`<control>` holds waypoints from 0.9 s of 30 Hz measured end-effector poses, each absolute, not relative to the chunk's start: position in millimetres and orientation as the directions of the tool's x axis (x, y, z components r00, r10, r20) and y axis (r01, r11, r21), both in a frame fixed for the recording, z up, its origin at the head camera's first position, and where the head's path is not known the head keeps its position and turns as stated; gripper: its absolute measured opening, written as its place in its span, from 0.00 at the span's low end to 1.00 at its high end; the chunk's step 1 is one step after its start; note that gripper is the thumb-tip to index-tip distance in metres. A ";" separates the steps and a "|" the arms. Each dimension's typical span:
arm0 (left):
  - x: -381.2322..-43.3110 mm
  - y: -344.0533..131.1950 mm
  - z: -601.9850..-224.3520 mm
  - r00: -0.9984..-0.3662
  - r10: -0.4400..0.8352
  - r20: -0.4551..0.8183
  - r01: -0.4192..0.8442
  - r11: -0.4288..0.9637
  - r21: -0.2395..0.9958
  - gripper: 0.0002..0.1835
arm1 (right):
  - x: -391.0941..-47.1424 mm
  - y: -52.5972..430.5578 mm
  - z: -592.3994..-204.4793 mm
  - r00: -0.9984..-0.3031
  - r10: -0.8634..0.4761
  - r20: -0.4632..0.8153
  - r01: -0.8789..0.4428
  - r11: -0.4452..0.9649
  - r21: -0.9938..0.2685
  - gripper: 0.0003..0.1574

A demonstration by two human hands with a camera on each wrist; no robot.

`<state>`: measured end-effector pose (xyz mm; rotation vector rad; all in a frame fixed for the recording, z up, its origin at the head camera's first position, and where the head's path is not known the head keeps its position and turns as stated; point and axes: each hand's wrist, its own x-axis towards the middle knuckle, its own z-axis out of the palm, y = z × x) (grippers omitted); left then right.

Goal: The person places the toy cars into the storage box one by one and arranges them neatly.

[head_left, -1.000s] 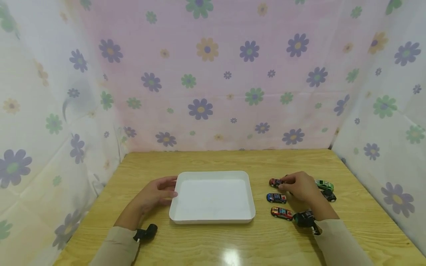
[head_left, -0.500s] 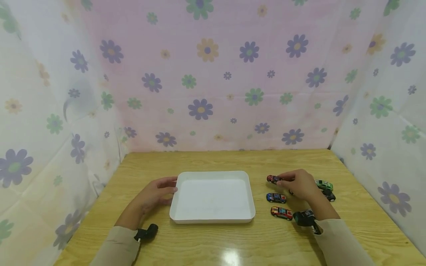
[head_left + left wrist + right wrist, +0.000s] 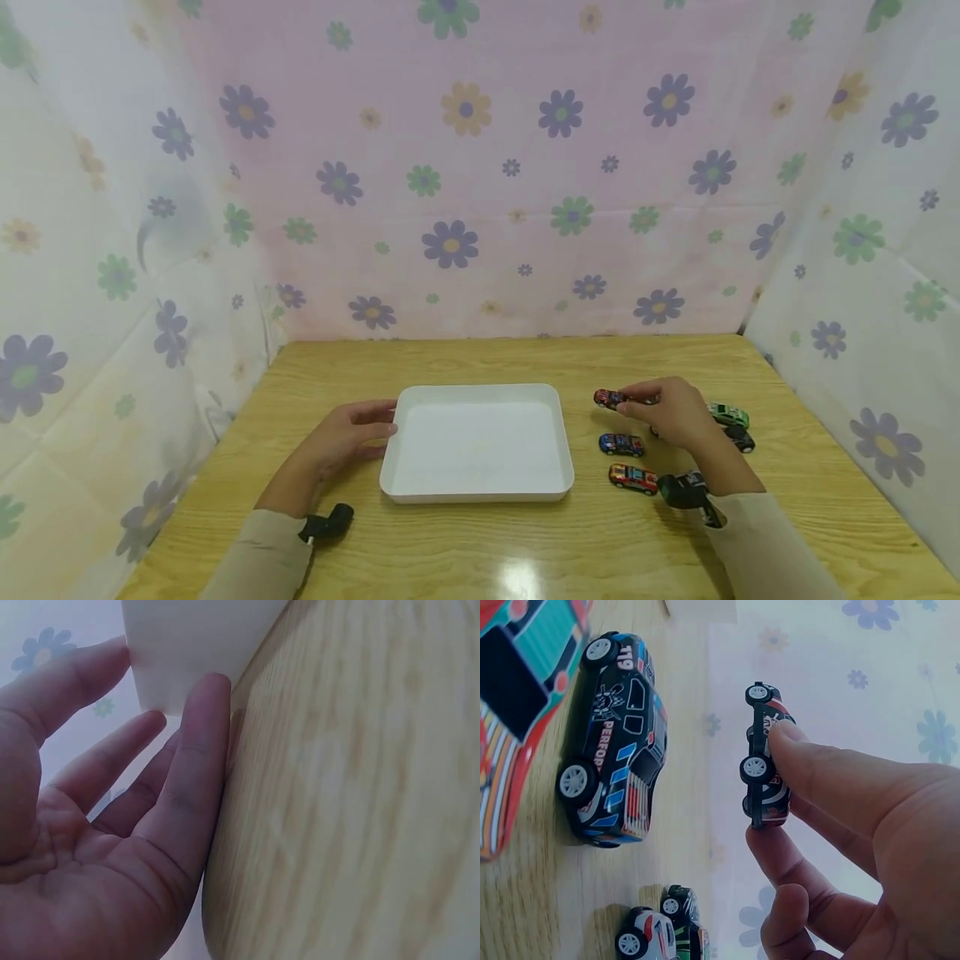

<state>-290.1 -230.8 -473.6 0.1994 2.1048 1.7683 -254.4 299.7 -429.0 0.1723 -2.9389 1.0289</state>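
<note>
The red-and-black toy car (image 3: 607,398) is in your right hand (image 3: 678,412), lifted off the table (image 3: 450,550) right of the tray (image 3: 476,498), near its far right corner. Your thumb lies along one side and your fingers curl round the other, a narrow pinch. Expect it to be light, stiff and hard to damage, though its glossy body may slip; the surest hold is across its sides, clear of the wheels. Its long axis runs roughly crosswise, wheels down, one end pointing toward the tray; whether that is the nose, I can't tell. Your left hand (image 3: 348,435) touches the tray's left wall, fingers loosely spread. Right of the tray lie the blue-and-black car (image 3: 621,445) and red-and-yellow car (image 3: 633,477); farther right sits the green car (image 3: 729,415).
</note>
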 end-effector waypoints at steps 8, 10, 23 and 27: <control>-291.2 -230.8 -467.1 -0.907 0.376 -0.189 -0.090 0.266 0.960 0.40 | -253.4 296.1 -426.5 -0.993 -0.102 0.065 -0.121 0.789 -0.602 0.25; -291.8 -229.7 -465.5 -0.906 0.380 -0.188 -0.076 0.291 0.954 0.40 | -253.5 295.2 -425.7 -0.993 -0.096 0.066 -0.116 0.791 -0.600 0.24; -292.6 -231.6 -469.5 -0.917 0.349 -0.192 -0.065 0.344 0.937 0.39 | -249.8 282.1 -419.8 -0.991 -0.106 0.080 -0.132 0.741 -0.659 0.23; -291.7 -231.8 -470.8 -0.919 0.345 -0.190 -0.066 0.341 0.938 0.39 | -248.1 275.9 -417.8 -0.985 -0.126 0.114 -0.170 0.750 -0.639 0.22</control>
